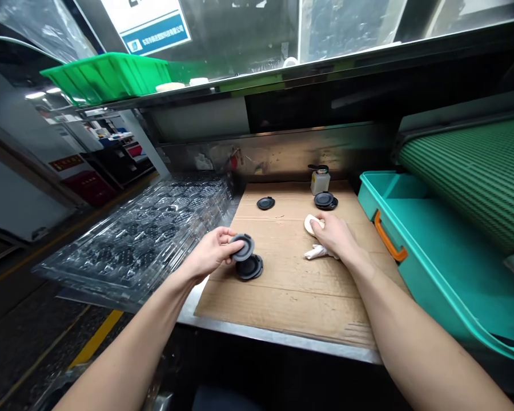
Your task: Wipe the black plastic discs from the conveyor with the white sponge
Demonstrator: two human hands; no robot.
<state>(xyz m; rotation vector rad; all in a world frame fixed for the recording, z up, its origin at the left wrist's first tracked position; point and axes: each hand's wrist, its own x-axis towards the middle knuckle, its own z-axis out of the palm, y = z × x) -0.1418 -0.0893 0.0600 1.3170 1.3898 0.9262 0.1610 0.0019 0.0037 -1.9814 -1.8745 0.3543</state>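
Head view, bench lot: your left hand held a black rubber disc by its rim, fingers curled closed, seemingly to keep its face exposed, just above a stack of discs; your right hand cupped a white pad against the cardboard sheet.

The left hand holds a dark rubber disc by its edge, just above a stack of black discs on the cardboard sheet covering the table. The right hand presses on a white pad, beside a crumpled white cloth. Farther off lie a black disc and a black disc pair, near a small dispensing bottle. Clear plastic trays sit left, a teal bin right.
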